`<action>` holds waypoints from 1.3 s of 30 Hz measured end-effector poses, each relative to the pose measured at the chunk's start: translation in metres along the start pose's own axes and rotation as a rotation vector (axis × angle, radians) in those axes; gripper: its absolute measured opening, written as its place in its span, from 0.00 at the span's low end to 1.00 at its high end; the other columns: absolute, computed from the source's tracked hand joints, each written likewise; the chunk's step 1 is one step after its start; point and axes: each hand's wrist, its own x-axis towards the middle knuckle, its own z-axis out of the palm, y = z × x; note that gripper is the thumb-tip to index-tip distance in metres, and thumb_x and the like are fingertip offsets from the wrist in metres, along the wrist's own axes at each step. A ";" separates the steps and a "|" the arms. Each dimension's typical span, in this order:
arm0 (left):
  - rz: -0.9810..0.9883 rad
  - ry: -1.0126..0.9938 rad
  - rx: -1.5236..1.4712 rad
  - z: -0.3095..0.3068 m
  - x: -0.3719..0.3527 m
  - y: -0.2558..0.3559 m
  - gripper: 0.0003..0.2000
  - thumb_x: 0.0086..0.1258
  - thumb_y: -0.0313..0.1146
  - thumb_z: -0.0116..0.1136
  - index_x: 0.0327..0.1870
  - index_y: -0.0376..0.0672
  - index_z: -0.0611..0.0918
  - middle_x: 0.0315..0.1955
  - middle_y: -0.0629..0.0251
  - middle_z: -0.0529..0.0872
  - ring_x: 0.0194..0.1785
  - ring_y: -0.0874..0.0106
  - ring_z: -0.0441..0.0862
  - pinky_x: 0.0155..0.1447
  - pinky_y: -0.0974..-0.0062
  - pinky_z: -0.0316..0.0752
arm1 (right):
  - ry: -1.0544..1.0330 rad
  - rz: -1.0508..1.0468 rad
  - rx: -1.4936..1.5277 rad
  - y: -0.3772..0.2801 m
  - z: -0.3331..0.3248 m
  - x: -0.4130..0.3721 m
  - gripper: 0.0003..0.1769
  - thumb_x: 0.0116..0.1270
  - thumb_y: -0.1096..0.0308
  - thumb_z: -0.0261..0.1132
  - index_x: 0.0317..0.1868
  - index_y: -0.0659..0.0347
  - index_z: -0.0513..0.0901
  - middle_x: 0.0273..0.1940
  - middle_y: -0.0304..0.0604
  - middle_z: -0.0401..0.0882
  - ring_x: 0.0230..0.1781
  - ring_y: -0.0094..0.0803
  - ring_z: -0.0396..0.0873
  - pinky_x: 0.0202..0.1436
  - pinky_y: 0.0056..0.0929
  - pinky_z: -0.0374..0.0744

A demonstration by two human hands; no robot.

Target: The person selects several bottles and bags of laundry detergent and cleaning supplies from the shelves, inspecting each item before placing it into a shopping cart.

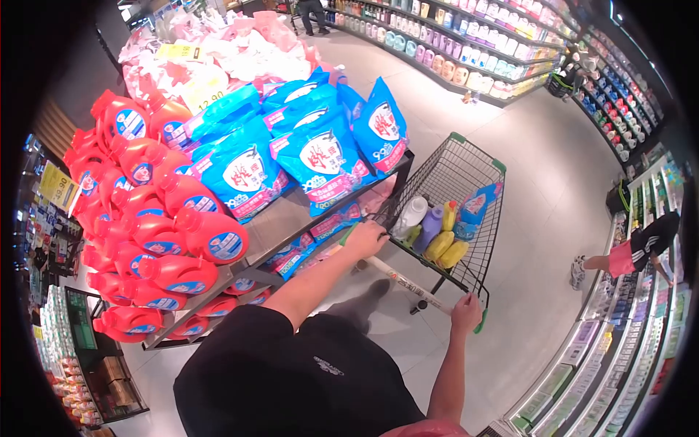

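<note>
A shopping cart [502, 191] with a dark wire basket and green corner pieces stands in front of me. My left hand [366, 239] is closed around the left end of its handle bar [411, 282]. Near the right end, my right hand [466, 313] also grips the bar. Inside the basket lie a white bottle [412, 215], a purple bottle [428, 229], several yellow bottles [453, 255] and a blue bag [480, 202] at the far side.
Left of the cart, a display stand [287, 218] bears blue detergent bags [320, 156] and red detergent jugs [164, 237]. Bottle shelves [451, 44] line the back. At right, a person in a black top [650, 242] bends toward shelves; others are farther off.
</note>
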 end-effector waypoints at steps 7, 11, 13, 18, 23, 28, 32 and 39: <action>0.119 0.147 0.080 0.035 0.075 0.007 0.13 0.71 0.42 0.64 0.41 0.39 0.89 0.39 0.53 0.90 0.54 0.56 0.85 0.61 0.55 0.75 | 0.025 -0.045 0.004 0.029 0.035 0.094 0.07 0.72 0.65 0.65 0.41 0.56 0.88 0.31 0.45 0.88 0.30 0.45 0.87 0.33 0.45 0.81; 0.083 0.057 0.112 0.050 0.122 0.019 0.16 0.73 0.44 0.62 0.46 0.38 0.86 0.42 0.53 0.90 0.56 0.57 0.84 0.64 0.55 0.72 | -0.005 -0.059 0.069 0.051 0.053 0.152 0.07 0.72 0.65 0.65 0.42 0.56 0.89 0.32 0.46 0.89 0.30 0.45 0.87 0.35 0.44 0.82; 0.040 -0.013 0.152 0.059 0.145 0.025 0.18 0.74 0.45 0.60 0.50 0.37 0.85 0.46 0.53 0.89 0.59 0.57 0.83 0.68 0.54 0.70 | -0.038 -0.036 0.024 0.061 0.065 0.185 0.07 0.72 0.65 0.65 0.42 0.55 0.89 0.33 0.45 0.89 0.32 0.44 0.88 0.36 0.45 0.82; -0.023 -0.116 0.198 0.094 0.208 0.032 0.21 0.76 0.48 0.58 0.58 0.38 0.82 0.54 0.53 0.87 0.64 0.58 0.80 0.77 0.49 0.63 | -0.066 -0.010 -0.007 0.083 0.095 0.263 0.10 0.73 0.63 0.65 0.47 0.56 0.89 0.37 0.47 0.90 0.36 0.44 0.89 0.41 0.45 0.83; -0.038 -0.141 0.237 0.106 0.268 0.041 0.23 0.76 0.48 0.59 0.60 0.38 0.81 0.55 0.53 0.87 0.65 0.58 0.80 0.78 0.49 0.61 | -0.306 0.299 0.162 0.095 0.131 0.334 0.21 0.80 0.53 0.57 0.58 0.57 0.87 0.50 0.54 0.90 0.41 0.47 0.90 0.49 0.44 0.83; -0.054 -0.131 0.204 0.111 0.332 0.029 0.24 0.75 0.48 0.60 0.62 0.39 0.81 0.55 0.54 0.87 0.67 0.58 0.80 0.79 0.51 0.60 | -0.358 0.289 -0.119 0.072 0.152 0.379 0.27 0.82 0.40 0.48 0.67 0.42 0.83 0.57 0.48 0.89 0.52 0.51 0.89 0.57 0.47 0.81; -0.048 -0.172 0.160 0.106 0.378 0.012 0.24 0.74 0.48 0.61 0.64 0.41 0.81 0.57 0.55 0.87 0.68 0.59 0.79 0.80 0.52 0.59 | -0.402 0.361 -0.200 0.024 0.151 0.416 0.25 0.82 0.42 0.47 0.60 0.44 0.83 0.56 0.48 0.89 0.51 0.55 0.88 0.55 0.53 0.82; -0.017 -0.212 0.096 0.106 0.457 -0.018 0.24 0.74 0.47 0.60 0.65 0.42 0.81 0.59 0.54 0.87 0.69 0.58 0.78 0.80 0.55 0.60 | -0.336 0.300 -0.166 0.014 0.192 0.470 0.23 0.82 0.45 0.48 0.57 0.49 0.82 0.56 0.46 0.88 0.50 0.55 0.88 0.53 0.54 0.83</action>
